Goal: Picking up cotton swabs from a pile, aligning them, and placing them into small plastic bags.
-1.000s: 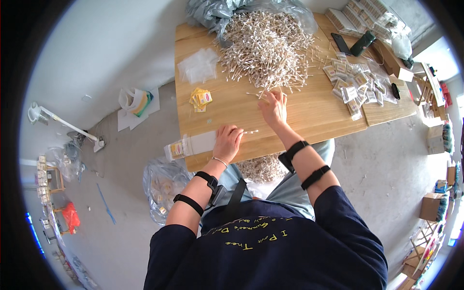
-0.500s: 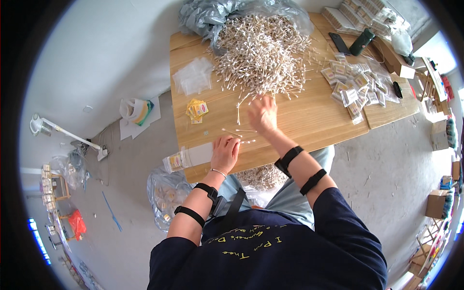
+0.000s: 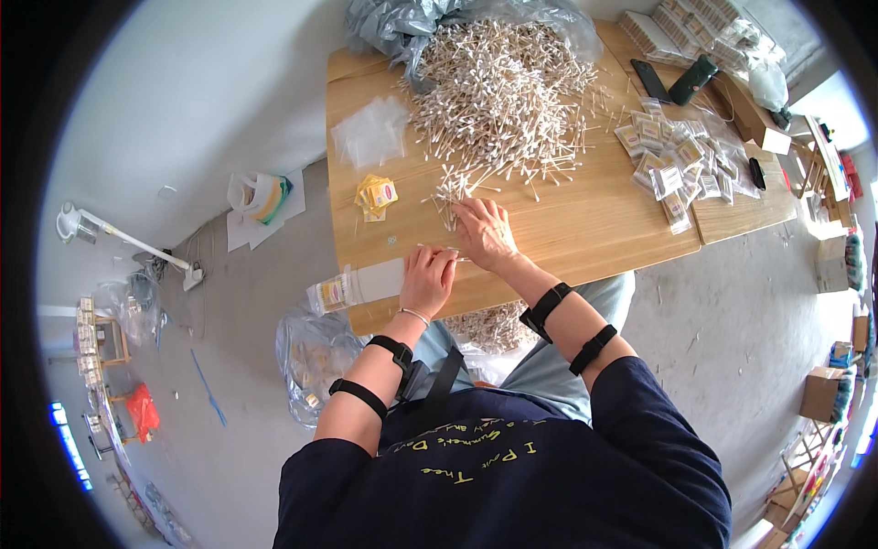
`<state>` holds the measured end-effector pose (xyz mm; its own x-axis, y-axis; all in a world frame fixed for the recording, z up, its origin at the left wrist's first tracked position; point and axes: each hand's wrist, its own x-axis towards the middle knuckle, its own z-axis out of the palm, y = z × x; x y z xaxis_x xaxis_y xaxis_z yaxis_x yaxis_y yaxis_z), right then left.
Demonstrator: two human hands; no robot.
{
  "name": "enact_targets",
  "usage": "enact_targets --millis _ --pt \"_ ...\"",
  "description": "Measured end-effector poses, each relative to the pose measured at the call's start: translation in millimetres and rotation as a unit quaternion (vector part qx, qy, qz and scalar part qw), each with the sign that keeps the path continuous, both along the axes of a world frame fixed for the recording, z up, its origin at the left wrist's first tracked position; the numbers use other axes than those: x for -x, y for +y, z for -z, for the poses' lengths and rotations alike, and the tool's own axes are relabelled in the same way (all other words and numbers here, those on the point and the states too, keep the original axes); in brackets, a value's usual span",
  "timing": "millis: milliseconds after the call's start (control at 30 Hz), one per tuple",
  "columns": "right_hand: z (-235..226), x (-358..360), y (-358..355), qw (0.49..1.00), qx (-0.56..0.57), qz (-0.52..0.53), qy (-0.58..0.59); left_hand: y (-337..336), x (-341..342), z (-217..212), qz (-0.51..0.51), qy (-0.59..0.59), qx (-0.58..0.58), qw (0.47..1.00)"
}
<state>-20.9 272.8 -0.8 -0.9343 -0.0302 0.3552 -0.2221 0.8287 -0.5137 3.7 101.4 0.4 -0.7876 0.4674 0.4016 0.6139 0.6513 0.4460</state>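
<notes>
A wooden table [image 3: 585,229] is being viewed from above, with a large heap of cotton swabs [image 3: 498,87] lying at its far edge, at 12 o'clock from the hands. The right hand [image 3: 487,233] is being laid palm-down on the table, fingers spread apart, over a small bundle of swabs [image 3: 450,194] lying at its fingertips, at 11 o'clock from the hand. The left hand [image 3: 428,279] is being held just beside it, at 7 o'clock, with fingers curled together around a few thin swabs; whether they are truly clamped cannot be told at this size. Compared with a second ago, the right hand is being seen drawn back from the foot of the heap toward the near edge, and a small batch of swabs is now lying apart from the heap; this is being read as a portion separated out and gathered between the two hands. A flat white packet [image 3: 366,284] is resting at 9 o'clock from the left hand, overhanging the table edge. Yellow labels [image 3: 377,195] are lying at 10 o'clock, clear bags [image 3: 370,133] beyond them. Small filled packets [image 3: 677,165] are being kept at 2 o'clock, well apart from the hands.
</notes>
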Motion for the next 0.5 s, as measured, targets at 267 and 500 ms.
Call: enact_targets --millis 267,500 --pt "0.0 14.2 63.9 0.983 -0.092 0.159 -0.001 2.9 1.2 -2.8 0.006 0.003 -0.032 0.999" --pt "-17.1 18.1 0.5 0.99 -0.059 0.123 -0.046 -3.7 -0.1 3.6 0.002 0.017 -0.028 0.999"
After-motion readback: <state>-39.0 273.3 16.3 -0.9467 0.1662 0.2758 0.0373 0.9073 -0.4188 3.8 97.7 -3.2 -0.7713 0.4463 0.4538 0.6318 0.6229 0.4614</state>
